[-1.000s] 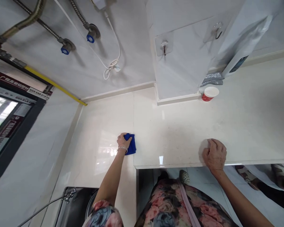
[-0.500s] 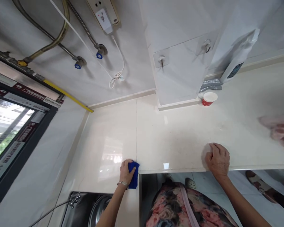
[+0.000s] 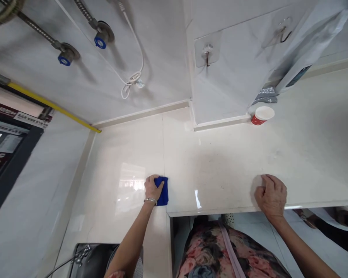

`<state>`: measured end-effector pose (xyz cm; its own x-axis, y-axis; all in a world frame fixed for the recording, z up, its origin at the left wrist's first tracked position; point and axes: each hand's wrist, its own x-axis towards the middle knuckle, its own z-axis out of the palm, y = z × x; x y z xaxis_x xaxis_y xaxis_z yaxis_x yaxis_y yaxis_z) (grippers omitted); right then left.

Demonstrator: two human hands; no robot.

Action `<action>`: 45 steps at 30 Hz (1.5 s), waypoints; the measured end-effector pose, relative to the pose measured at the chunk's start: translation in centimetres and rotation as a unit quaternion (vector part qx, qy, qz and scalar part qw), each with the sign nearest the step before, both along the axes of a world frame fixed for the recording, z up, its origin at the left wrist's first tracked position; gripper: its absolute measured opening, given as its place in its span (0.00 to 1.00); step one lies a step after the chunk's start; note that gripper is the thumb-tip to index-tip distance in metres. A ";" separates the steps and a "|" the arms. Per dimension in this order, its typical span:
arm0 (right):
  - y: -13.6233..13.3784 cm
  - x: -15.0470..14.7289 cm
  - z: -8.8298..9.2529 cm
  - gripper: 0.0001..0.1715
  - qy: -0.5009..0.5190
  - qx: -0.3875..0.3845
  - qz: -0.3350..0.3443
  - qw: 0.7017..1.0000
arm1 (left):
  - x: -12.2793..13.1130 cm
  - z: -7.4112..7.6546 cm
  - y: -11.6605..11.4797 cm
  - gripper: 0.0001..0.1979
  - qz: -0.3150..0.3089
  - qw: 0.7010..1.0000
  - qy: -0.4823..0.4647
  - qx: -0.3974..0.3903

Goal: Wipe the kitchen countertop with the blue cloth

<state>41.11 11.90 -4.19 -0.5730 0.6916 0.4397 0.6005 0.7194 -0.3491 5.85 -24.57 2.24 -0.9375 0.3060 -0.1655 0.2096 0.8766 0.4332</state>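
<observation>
Evidently our left hand (image 3: 153, 187) had its fingers gripping a dark-blue folded cloth (image 3: 163, 196) against the glossy cream bench (image 3: 127, 150), across a thin seam. Our right hand (image 3: 272, 196) rested near the front edge, fingers curled inward; how tightly, we couldn't tell. Behind it stood a red-and-white paper cup (image 3: 262, 114).

Left hand (image 3: 153, 188) with blue cloth (image 3: 162, 196): forward again.
Counter corner (image 3: 169, 213): on the grip's near side; beside it half a second ago.
Pink blur: gone from the grip's far right.
</observation>
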 end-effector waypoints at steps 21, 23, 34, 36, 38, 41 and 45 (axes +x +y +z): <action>0.1 -0.4 -1.5 0.27 0.021 0.065 0.029 0.997 | -5.3 1.8 7.4 0.15 -0.075 0.989 0.124 -0.021; 0.2 -0.5 -1.7 0.27 0.020 0.065 0.025 0.997 | -4.2 1.6 6.8 0.16 -0.093 0.986 0.134 -0.013; -0.6 -1.0 -0.6 0.29 0.012 0.038 -0.004 0.999 | -10.1 0.9 10.0 0.16 -0.109 0.986 0.121 -0.024; -0.7 -1.0 -0.5 0.29 0.008 0.032 -0.012 0.999 | -12.5 1.0 11.3 0.15 -0.109 0.987 0.114 -0.028; -0.7 -1.1 -0.5 0.29 0.002 0.029 -0.021 0.999 | -14.7 1.1 12.7 0.14 -0.108 0.988 0.108 -0.032; -0.6 -1.2 -0.4 0.28 -0.004 0.027 -0.030 0.999 | -18.0 1.3 15.1 0.14 -0.097 0.989 0.104 -0.037; -0.4 -1.1 -0.3 0.26 -0.012 0.013 -0.042 0.999 | -22.5 1.7 18.7 0.14 -0.069 0.991 0.105 -0.042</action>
<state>40.02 11.54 -4.53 -0.5249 0.7259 0.4444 0.6666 0.6753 -0.3156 -16.60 -5.91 3.97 -0.9045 0.4264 -0.0019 0.4069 0.8645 0.2951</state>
